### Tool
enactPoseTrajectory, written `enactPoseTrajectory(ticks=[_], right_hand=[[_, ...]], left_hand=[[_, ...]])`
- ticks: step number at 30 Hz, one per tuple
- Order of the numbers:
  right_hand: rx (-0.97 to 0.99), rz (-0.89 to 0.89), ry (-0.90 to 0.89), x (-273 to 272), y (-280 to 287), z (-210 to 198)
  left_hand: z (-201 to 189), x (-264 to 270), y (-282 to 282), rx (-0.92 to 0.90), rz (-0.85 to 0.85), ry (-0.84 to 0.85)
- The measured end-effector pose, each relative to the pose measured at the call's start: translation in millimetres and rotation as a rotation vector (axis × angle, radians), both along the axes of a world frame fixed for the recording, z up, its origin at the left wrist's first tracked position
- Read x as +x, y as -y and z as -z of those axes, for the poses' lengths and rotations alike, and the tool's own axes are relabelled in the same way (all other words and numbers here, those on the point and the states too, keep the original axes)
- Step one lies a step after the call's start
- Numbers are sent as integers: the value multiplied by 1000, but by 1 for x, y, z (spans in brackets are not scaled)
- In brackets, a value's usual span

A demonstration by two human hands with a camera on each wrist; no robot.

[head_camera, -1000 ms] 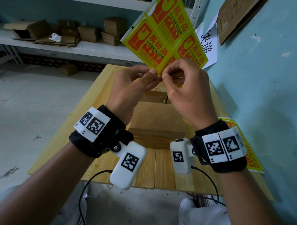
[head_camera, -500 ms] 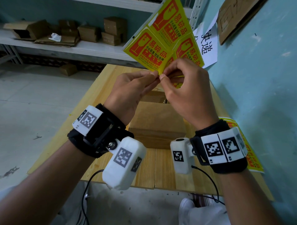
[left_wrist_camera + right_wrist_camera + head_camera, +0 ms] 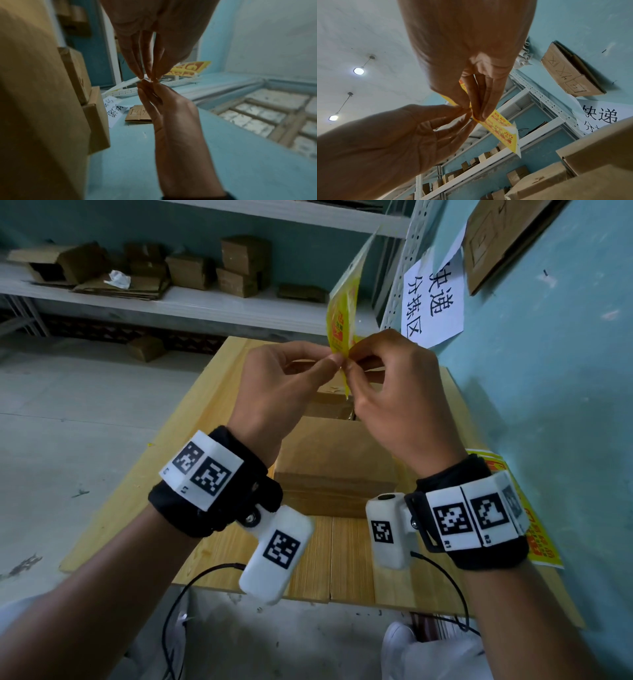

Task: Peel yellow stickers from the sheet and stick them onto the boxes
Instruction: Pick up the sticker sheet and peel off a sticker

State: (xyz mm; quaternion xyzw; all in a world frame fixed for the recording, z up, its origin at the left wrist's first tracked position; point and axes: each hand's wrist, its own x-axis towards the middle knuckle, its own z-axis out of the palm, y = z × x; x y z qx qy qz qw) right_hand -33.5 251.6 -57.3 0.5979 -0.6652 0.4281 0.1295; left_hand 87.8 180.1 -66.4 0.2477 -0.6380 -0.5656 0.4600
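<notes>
- Sticker sheet (image 3: 342,318) now turned edge-on to the head camera, a narrow yellow sliver, where half a second ago its printed face showed broadly; likely a twist to work a corner loose.
- No sticker visibly free of the backing yet; peeling judged as only starting, with nothing stuck on any box so far.
- Left hand (image 3: 279,392) pinching the sheet's lower corner between thumb and fingertips, fingers curled.
- Right hand (image 3: 397,402) pinching the same corner from the right, fingertips touching those of the left.
- Both hands together, raised above the bench (image 3: 212,405), clamped on the sheet between them.
- Sheet rising up and away from the pinch toward the far shelving; far corner seen in the right wrist view (image 3: 513,129) with its white backing curled off.
- Nearest box (image 3: 329,460) directly below the hands, top face bare, more boxes (image 3: 335,402) just beyond it.
- Another sticker sheet (image 3: 541,546) lying flat at the bench's right edge, against the wall.
- Corner itself hidden by fingertips, so degree of separation cannot be told.
</notes>
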Motion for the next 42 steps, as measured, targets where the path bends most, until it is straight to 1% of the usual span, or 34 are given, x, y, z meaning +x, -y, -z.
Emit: enactPoseTrajectory(ticks=[3,11,17,25,29,33,35,38,42], right_hand=[[16,13,-35,-1,1,0],[115,43,-186,0,1,1],[125,41,-195,-1,0,-1],[148,75,-270,1,-3,1],[153,92,-267,0,-3,1],[86,41,-163,-3,-1,0],[58,27,-110,-5,-2,0],[54,-2,-56,-6,-3,-1],[54,-31,7,-4,-5,-4]], left_hand=[[1,-1,1,-138,-70,67],[4,-2,4,-420,-206,194],[4,-2,4,-504,-213,212],[6,-3,3,-515,-199,202],[5,-4,2,-491,-188,192],[4,-3,5,-401,-173,163],[2,-3,7,-323,-139,142],[0,-1,7,-194,-70,81],[-1,1,7,-116,-12,42]])
